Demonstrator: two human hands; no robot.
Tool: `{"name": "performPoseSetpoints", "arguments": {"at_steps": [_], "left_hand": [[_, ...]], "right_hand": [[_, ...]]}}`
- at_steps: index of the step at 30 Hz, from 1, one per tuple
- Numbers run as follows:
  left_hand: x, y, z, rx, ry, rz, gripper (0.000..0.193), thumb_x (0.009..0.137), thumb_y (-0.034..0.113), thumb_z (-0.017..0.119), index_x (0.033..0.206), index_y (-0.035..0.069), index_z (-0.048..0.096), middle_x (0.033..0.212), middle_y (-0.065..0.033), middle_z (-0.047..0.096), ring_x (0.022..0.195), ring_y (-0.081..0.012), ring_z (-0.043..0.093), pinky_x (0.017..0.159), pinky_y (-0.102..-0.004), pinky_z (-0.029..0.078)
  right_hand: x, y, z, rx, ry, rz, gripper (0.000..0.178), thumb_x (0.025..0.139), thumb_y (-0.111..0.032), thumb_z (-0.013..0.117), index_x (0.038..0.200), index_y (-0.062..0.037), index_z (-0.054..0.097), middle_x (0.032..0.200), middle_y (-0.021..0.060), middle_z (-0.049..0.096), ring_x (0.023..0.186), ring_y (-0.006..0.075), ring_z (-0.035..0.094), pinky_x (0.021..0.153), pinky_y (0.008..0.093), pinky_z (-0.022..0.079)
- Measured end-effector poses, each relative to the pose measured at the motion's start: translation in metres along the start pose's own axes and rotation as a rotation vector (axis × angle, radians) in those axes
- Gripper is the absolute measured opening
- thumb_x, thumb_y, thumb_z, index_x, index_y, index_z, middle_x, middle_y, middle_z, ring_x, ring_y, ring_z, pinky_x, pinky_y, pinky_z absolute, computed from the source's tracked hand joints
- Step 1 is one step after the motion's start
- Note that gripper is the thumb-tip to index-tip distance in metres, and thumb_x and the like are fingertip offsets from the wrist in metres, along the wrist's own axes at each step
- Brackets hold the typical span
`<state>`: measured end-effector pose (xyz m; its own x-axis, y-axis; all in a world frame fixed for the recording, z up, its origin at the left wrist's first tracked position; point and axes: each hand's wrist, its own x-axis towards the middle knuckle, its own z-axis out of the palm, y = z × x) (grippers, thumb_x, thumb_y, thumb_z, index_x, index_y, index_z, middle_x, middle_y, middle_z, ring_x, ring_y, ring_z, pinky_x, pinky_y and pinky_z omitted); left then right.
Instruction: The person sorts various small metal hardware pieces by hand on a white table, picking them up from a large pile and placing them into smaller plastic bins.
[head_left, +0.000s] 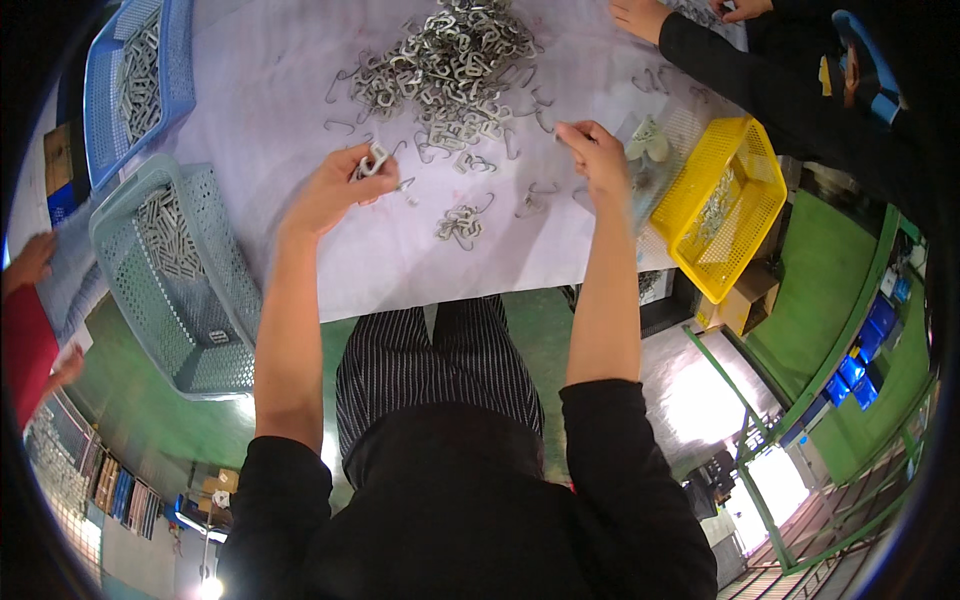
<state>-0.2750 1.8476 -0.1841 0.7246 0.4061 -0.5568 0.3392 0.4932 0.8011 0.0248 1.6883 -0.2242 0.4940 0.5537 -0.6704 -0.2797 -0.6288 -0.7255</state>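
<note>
My left hand (340, 190) is closed on a small grey metal clip (372, 158), held between thumb and fingers above the white-covered table (290, 60). Off to the right, my right hand (600, 160) is pinched at thumb and forefinger; whatever is between the tips is too small to make out. A large heap of grey metal clips and curved wire hooks (460, 60) lies beyond and between my hands. Nearer me sits a small cluster of the same parts (462, 226), with a few loose pieces (535, 198) to its right.
At left stand a grey-green basket (228, 250) and a blue basket (180, 70), both holding elongated metal parts. A yellow basket (700, 262) with small parts is at right. One person's dark sleeve (720, 75) reaches in at upper right; another person's hand (32, 258) shows at far left.
</note>
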Motion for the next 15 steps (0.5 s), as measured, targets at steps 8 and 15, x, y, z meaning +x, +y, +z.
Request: {"name": "performPoseSetpoints", "arguments": {"at_steps": [8,15], "left_hand": [[0.022,-0.020,0.003,0.045,0.121,-0.092,0.014,0.084,0.011,0.061,0.095,0.003,0.059,0.090,-0.0028,0.060,0.079,-0.0108,0.057,0.065,-0.0257,0.045],[0.022,-0.026,0.005,-0.116,0.160,-0.067,0.025,0.086,0.021,0.061,0.103,0.003,0.061,0.088,-0.0025,0.061,0.081,-0.0108,0.058,0.067,-0.0256,0.048]], "right_hand": [[-0.003,0.022,-0.011,-0.279,0.191,-0.142,0.025,0.073,-0.026,0.073,0.084,-0.0064,0.061,0.070,0.0021,0.058,0.064,0.0166,0.055,0.054,0.0293,0.042],[0.002,0.028,0.010,-0.712,0.323,-0.261,0.027,0.068,-0.025,0.076,0.082,-0.0074,0.062,0.073,0.0064,0.061,0.070,0.0251,0.058,0.064,0.0374,0.046]]}}
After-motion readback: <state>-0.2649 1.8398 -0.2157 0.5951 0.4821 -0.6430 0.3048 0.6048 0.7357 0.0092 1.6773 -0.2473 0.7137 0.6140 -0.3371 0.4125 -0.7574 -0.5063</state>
